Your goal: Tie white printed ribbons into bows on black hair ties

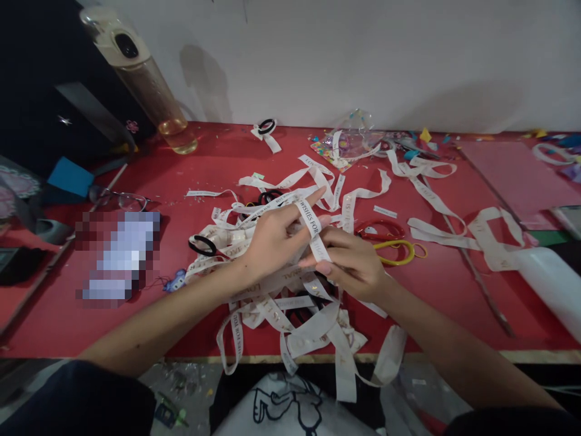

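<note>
A white printed ribbon (pixel 309 220), with "WISHES FOR" readable on it, lies across the fingers of my left hand (pixel 275 236). My left index finger points out to the right, and the other fingers curl under the ribbon. My right hand (pixel 356 260) pinches the ribbon's lower end between thumb and fingers, close against the left fingertips. Beneath both hands spreads a tangled heap of similar ribbons (pixel 290 333), some hanging over the table's front edge. Black hair ties (pixel 203 245) show among them. Yellow-handled scissors (pixel 399 251) lie just right of my right hand, partly hidden.
On the red table (pixel 454 290), a bottle (pixel 149 79) stands back left, near glasses (pixel 122 198) and a blurred phone (pixel 122 257). A thin stick (pixel 481 284), a white roll (pixel 551 290) and a pink sheet (pixel 508 175) lie right. Clear plastic packaging (pixel 358 136) sits by the wall.
</note>
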A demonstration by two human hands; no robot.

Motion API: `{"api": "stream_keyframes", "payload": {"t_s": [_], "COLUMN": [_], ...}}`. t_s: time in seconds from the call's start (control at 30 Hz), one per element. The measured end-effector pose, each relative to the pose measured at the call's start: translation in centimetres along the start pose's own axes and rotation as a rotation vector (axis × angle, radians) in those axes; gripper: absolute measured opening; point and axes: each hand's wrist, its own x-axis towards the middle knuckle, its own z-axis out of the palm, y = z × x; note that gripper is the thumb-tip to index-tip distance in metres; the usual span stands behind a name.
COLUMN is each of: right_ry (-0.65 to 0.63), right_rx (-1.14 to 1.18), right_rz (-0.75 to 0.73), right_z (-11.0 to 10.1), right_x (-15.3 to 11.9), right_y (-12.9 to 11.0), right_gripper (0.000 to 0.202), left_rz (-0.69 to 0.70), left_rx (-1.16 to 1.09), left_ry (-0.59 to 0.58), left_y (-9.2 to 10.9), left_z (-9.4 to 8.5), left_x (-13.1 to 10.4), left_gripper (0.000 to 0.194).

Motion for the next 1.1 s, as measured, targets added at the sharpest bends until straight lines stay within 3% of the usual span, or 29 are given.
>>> {"api": "stream_keyframes", "payload": {"t_s": [0.13, 0.27, 0.43, 0.53, 0.63, 0.7, 0.8, 0.93, 1.03, 1.1], "right_ry": [0.001, 0.086, 0.229, 0.258, 0.272, 0.312, 0.442, 0.582, 0.629, 0.560], "right_rx": [-0.098, -0.215, -0.246, -0.090, 0.176, 0.365, 0.478, 0.098, -0.223, -0.265], "right_rz": [-0.099, -0.146, -0.112, 0.016, 0.266, 0.418, 0.559, 0.635, 0.503, 0.434], "right_z": [-0.2, -0.5, -1.2, -1.2, -0.9, -0.7, -0.9, -1.2, -1.2, -1.1], "right_x": [0.1, 0.1, 0.0, 0.0, 0.0, 0.1, 0.2, 0.4, 0.5, 0.6], "right_y": [0.0, -0.1, 0.0, 0.4, 1.3, 2.4, 4.0, 4.3, 2.9, 2.2], "right_gripper": [0.028, 0.032, 0.043, 0.041, 0.038, 0.041, 0.050, 0.044, 0.021, 0.021], "left_rz": [-0.034, -0.003, 0.048, 0.142, 0.227, 0.229, 0.175, 0.071, 0.012, -0.009], "left_rx": [-0.001, -0.020, 0.124, 0.131, 0.064, -0.009, -0.170, -0.327, -0.358, -0.370], "left_ry": [-0.040, -0.118, -0.319, -0.467, -0.560, -0.626, -0.736, -0.783, -0.794, -0.799], "left_y": [-0.3, -0.4, 0.2, 0.8, 1.1, 1.2, 1.4, 1.7, 1.7, 1.7], "left_z": [0.2, -0.2, -0.6, -0.8, -1.1, -1.3, -1.6, -1.9, -2.1, -2.3], "left_x": [0.0, 0.2, 0.4, 0.5, 0.5, 0.4, 0.2, 0.1, 0.3, 0.4], "left_gripper": [0.046, 0.042, 0.020, 0.020, 0.019, 0.020, 0.039, 0.048, 0.049, 0.048]}}
